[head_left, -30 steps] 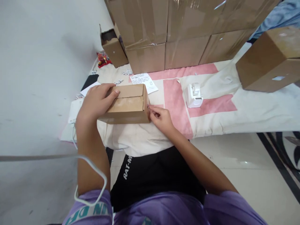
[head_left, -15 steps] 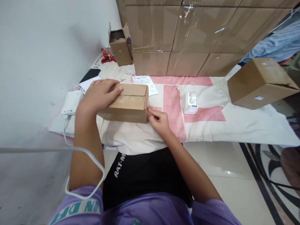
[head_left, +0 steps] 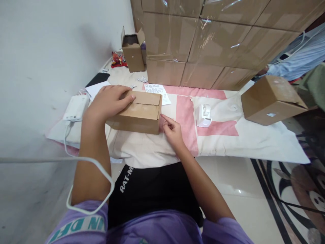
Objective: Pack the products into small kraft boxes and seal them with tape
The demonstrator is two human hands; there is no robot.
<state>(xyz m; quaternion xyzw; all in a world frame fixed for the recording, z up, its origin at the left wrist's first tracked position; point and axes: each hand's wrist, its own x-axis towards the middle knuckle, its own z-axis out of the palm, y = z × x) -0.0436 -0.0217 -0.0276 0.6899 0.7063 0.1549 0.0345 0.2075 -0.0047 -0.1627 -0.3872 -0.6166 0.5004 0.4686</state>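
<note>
A small closed brown cardboard box [head_left: 138,113] lies on a cream and pink cloth [head_left: 215,135] in front of me. My left hand [head_left: 108,101] rests on top of the box, fingers curled over its lid and pressing it down. My right hand [head_left: 172,128] is at the box's right end, its fingers pinched together against the lower corner; what they pinch is too small to make out.
A white tape dispenser [head_left: 203,115] sits on the cloth to the right. A larger brown box [head_left: 271,100] lies farther right. A wall of taped cartons [head_left: 203,40] stands behind. A sticker sheet [head_left: 157,90], a white power bank [head_left: 75,108] with cable and an open small box [head_left: 133,49] lie at left.
The camera has shifted, so everything sits a little differently in the picture. Both hands stay on the box; the right hand's fingers stay pinched at the box's right end.
</note>
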